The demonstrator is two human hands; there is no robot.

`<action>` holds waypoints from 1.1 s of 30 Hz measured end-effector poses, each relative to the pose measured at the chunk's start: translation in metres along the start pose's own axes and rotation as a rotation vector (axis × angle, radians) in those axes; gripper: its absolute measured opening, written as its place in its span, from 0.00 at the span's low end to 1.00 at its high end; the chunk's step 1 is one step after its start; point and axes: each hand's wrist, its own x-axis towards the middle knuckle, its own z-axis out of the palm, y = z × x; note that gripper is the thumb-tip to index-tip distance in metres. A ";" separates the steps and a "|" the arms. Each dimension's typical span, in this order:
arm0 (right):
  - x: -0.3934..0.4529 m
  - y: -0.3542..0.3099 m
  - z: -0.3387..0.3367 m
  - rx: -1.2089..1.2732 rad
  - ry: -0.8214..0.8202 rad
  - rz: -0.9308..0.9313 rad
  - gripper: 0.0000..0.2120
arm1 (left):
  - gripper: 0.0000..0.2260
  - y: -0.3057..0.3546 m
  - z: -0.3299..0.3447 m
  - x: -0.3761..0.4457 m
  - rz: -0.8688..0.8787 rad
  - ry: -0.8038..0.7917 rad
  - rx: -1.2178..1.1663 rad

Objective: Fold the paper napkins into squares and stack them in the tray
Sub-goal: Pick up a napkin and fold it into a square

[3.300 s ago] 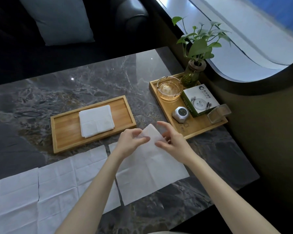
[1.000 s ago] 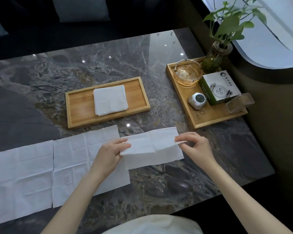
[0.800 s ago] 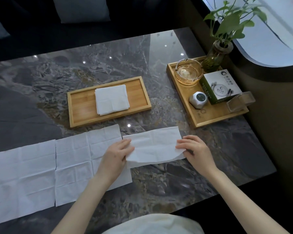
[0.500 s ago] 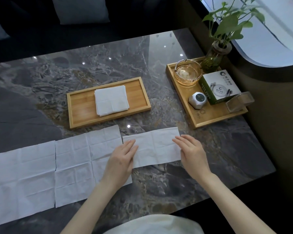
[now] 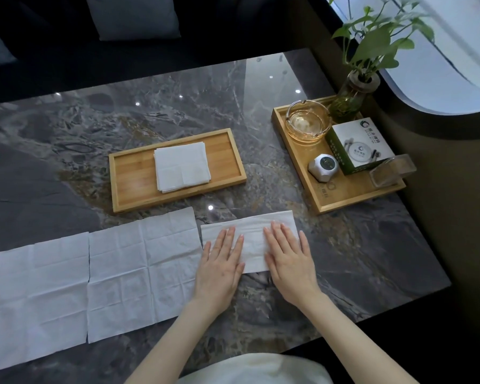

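A white paper napkin [image 5: 251,231], folded in half into a long strip, lies on the dark marble table. My left hand [image 5: 221,263] lies flat on its left part, fingers spread. My right hand [image 5: 288,259] lies flat on its right part, palm down. Neither hand grips anything. Beyond them a shallow bamboo tray [image 5: 130,173] holds a small stack of folded square napkins [image 5: 182,166]. Two unfolded napkins lie to the left: one [image 5: 142,270] beside my left hand, another [image 5: 31,297] at the table's left edge.
At the right a second wooden tray [image 5: 341,195] carries a glass ashtray [image 5: 306,124], a white and green box [image 5: 358,146], a small white gadget [image 5: 323,167] and a clear holder [image 5: 391,170]. A plant in a glass vase [image 5: 352,98] stands behind it. The table's edge runs close on the right.
The napkin was folded in half toward me and laid down. Both hands let go of its corners and now press flat on it, having slid closer together toward its middle.
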 end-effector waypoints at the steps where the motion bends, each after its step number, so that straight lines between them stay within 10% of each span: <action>1: -0.001 0.006 -0.001 0.002 0.000 0.011 0.26 | 0.23 0.000 0.000 0.000 -0.002 -0.006 0.013; 26: 0.054 0.005 -0.022 -0.047 0.175 -0.045 0.18 | 0.17 0.044 -0.010 -0.026 -0.089 0.041 -0.071; 33: 0.045 0.016 -0.039 0.353 0.294 0.089 0.16 | 0.17 0.028 -0.036 0.023 -0.100 0.167 -0.165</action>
